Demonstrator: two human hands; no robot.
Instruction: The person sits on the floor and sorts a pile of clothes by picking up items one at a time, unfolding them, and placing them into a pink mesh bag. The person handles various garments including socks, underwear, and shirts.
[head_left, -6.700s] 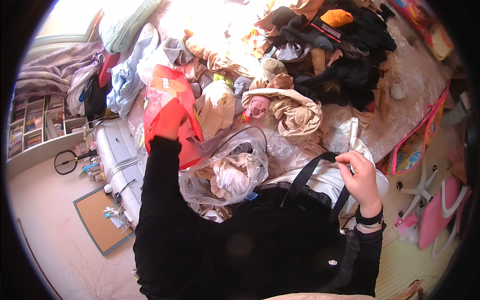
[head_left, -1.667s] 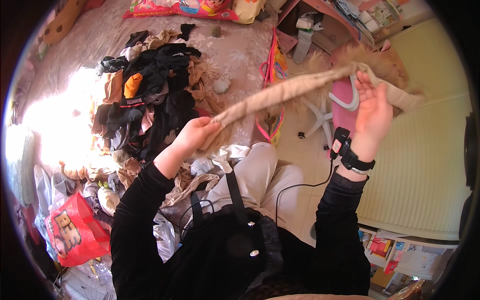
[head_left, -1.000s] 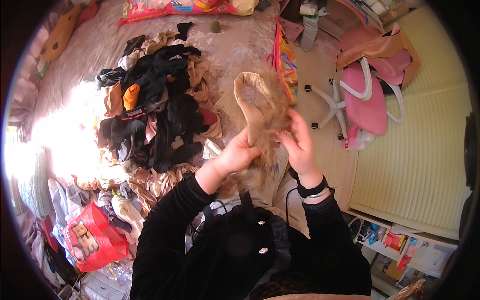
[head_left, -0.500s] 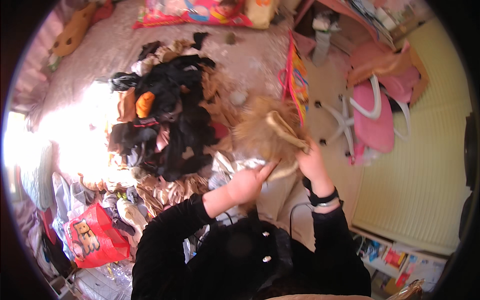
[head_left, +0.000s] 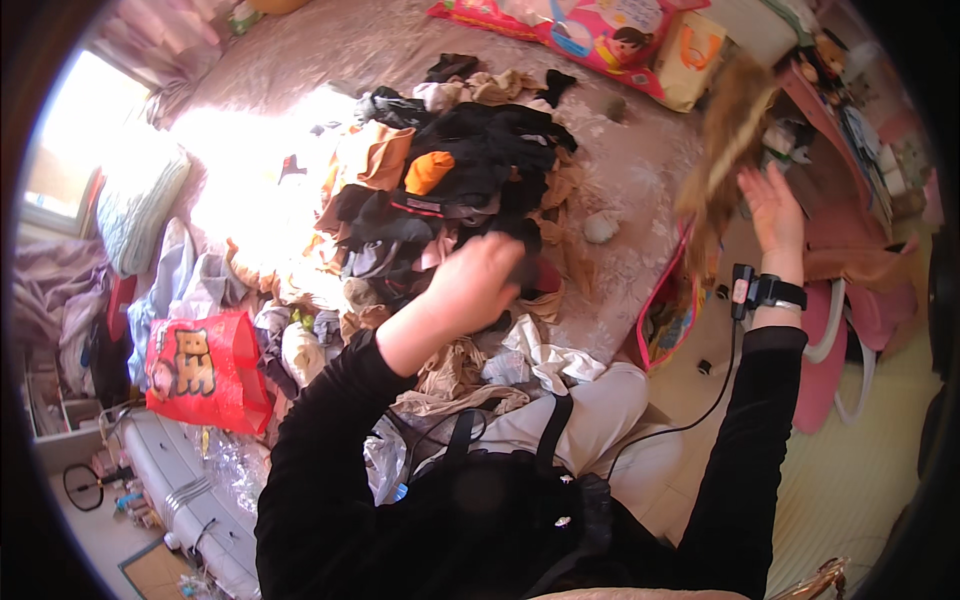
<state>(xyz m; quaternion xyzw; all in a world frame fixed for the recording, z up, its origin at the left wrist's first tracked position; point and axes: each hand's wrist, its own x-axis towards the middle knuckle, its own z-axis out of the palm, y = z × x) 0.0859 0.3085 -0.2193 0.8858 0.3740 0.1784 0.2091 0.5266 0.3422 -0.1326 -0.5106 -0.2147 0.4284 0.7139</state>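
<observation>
Blurred brown fur strip [head_left: 728, 150], just left of right hand [head_left: 775, 215], fingers extended

fur strip [head_left: 725, 148]: shaggy | clothes pile [head_left: 400, 215]: matt cloth | red bag [head_left: 222, 370]: glossy

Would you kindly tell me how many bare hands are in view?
2: the left hand, in front of the clothes pile, and the right hand, raised near the blurred furry strip.
</observation>
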